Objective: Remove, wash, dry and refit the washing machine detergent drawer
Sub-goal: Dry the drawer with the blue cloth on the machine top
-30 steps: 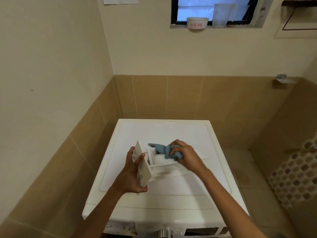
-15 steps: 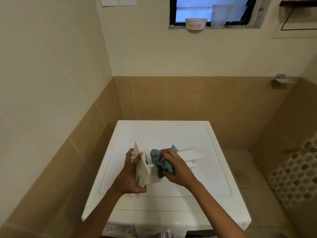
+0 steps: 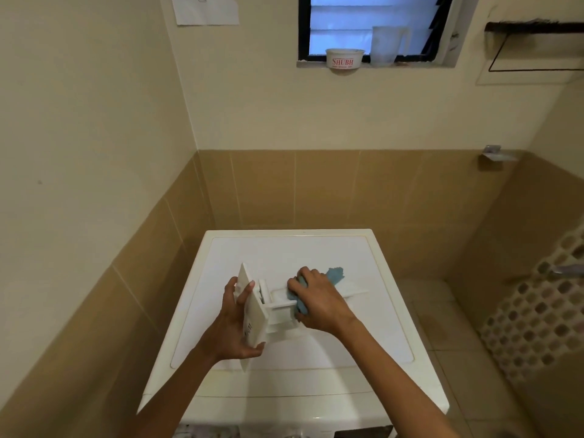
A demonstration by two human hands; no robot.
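The white detergent drawer [image 3: 254, 314] lies on top of the white washing machine [image 3: 294, 384], its flat front panel turned to the left. My left hand [image 3: 235, 327] grips that front panel from the left side. My right hand [image 3: 319, 300] presses a crumpled blue cloth [image 3: 335, 275] into the drawer's open compartments; part of the cloth sticks out behind my fingers. The drawer's long body runs to the right under my right hand and is partly hidden by it.
Tan tiled walls close in behind and to the left of the machine. A window sill holds a white bowl [image 3: 345, 59] and a clear jug [image 3: 385, 45]. A perforated mat [image 3: 537, 314] leans at the right over the tiled floor.
My right hand has slid the blue cloth along the drawer, first toward the front panel, then back to the right. My left hand keeps its hold on the panel.
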